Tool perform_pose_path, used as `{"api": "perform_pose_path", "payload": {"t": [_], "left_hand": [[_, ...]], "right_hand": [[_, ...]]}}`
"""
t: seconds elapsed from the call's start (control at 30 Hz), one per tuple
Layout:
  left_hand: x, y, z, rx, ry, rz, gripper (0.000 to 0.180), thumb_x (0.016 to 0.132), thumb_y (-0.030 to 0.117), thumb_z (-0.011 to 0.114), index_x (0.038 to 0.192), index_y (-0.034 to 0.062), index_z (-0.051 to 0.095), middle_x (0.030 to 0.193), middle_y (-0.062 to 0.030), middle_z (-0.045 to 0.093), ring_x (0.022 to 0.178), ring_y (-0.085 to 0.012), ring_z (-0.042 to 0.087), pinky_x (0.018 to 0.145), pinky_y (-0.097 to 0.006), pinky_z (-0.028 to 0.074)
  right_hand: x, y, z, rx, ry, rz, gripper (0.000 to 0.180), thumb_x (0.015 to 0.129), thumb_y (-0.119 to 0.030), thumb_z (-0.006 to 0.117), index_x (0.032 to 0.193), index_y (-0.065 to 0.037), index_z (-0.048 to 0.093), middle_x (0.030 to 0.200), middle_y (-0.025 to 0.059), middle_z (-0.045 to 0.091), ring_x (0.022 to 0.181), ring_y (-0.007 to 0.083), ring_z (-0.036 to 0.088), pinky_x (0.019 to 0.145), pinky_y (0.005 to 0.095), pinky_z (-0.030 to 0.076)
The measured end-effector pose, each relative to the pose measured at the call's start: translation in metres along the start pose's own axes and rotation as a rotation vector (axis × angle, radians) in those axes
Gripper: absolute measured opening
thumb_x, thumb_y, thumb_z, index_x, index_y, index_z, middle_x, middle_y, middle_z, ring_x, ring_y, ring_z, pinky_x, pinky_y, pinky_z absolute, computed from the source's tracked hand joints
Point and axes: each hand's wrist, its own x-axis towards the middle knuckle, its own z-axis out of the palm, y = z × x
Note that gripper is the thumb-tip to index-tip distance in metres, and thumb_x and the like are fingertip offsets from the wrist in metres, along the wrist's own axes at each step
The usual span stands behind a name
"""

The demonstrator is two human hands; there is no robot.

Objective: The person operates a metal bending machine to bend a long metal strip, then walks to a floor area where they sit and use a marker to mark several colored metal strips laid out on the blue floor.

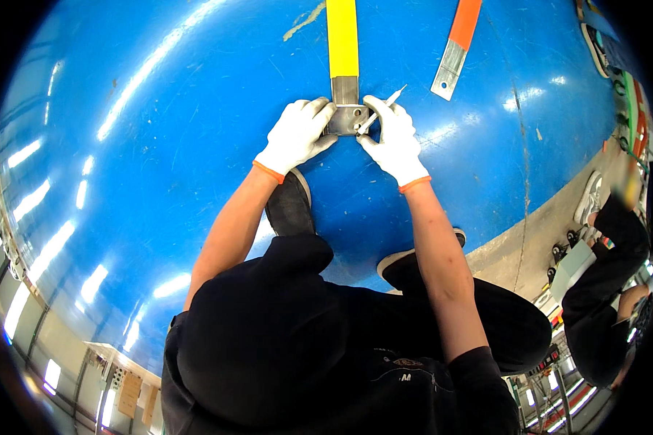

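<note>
Upper centre: left hand [296,136] fingers press the yellow bar's metal end [346,116]; right hand [392,141] fingers pinch a thin tool [384,106] against it.

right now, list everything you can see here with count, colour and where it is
yellow-sleeved bar: one, yellow with a bare grey metal end plate, top centre on the floor, its plate between the hands
orange-sleeved bar: one, orange with a bare grey metal end, top right of centre, lying apart and untouched
thin tool: one, pale grey, held slanted against the metal plate
floor: one, glossy blue, fills most of the view, with a grey strip at right
other person: one, dark clothes, right edge
shoes: two, black, below the hands
left hand: one, white glove with orange cuff, gripping the plate's left side
right hand: one, white glove with orange cuff, holding the thin tool
</note>
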Motion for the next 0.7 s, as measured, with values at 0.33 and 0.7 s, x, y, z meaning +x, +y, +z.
{"api": "perform_pose_path", "payload": {"t": [0.33,0.7], "left_hand": [[-0.0037,0.0049,0.0073,0.006,0.065,-0.015,0.068,0.072,0.023,0.085,0.132,0.0040,0.061,0.132,-0.0183,0.063,0.112,-0.0361,0.062,0.098,-0.045,0.050],[-0.0045,0.0046,0.0090,0.009,0.086,-0.003,0.064,0.072,0.022,0.085,0.129,0.0028,0.062,0.129,-0.0195,0.065,0.110,-0.0359,0.063,0.096,-0.045,0.051]], "right_hand": [[-0.0017,0.0002,0.0038,-0.073,-0.008,-0.004,0.072,0.071,-0.017,0.086,0.138,-0.020,0.061,0.125,0.0189,0.064,0.115,0.0369,0.061,0.098,0.0455,0.053],[-0.0013,-0.0006,0.0033,-0.077,-0.023,0.002,0.070,0.070,-0.017,0.085,0.137,-0.019,0.062,0.127,0.0179,0.064,0.117,0.0366,0.061,0.100,0.0451,0.052]]}}
